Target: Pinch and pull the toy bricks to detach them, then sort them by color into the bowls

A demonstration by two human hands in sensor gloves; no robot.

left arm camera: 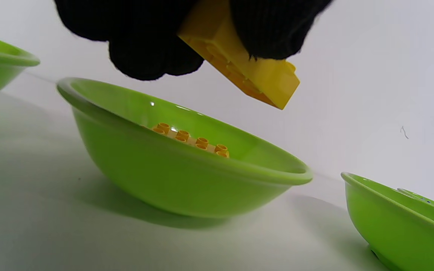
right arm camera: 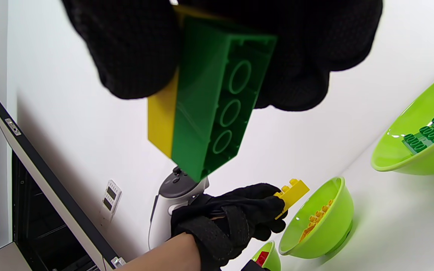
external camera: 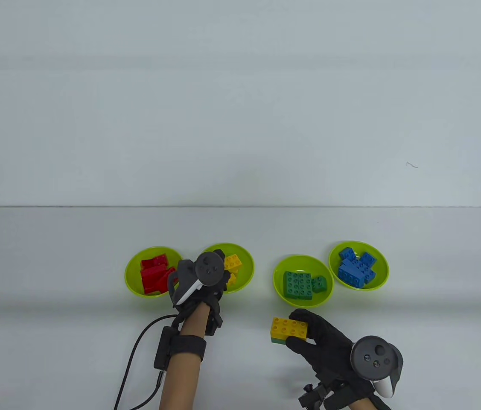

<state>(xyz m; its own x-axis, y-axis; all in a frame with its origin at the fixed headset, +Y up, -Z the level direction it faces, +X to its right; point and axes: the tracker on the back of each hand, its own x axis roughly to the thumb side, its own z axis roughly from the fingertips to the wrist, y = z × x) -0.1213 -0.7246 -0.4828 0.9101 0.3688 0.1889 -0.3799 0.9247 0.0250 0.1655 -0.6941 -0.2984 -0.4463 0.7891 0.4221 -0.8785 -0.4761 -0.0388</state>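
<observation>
Four lime-green bowls stand in a row on the white table, and none of them, nor any brick, carries writing that can be read. The leftmost bowl holds red bricks. Just beside it on the right, the second bowl holds yellow bricks, their studs showing above the rim in the left wrist view. The left hand hangs above the near edge of that bowl, a black-and-white tracker strapped to its back and a black cable running from a box at the wrist toward the bottom edge. Its fingers pinch a single yellow brick, tilted with one corner pointing down, held in the air over the bowl and not touching it. Further right, across a gap, the third bowl contains green bricks, and touching or nearly touching it on the right, the fourth bowl contains blue bricks. In front of the green-brick bowl, the right hand grips a two-brick stack, a yellow brick on top still joined to a green brick below; thumb and fingers curl round its right end. In the right wrist view the green brick's hollow underside faces the camera. A small wall panel shows there, its markings too small to read.
</observation>
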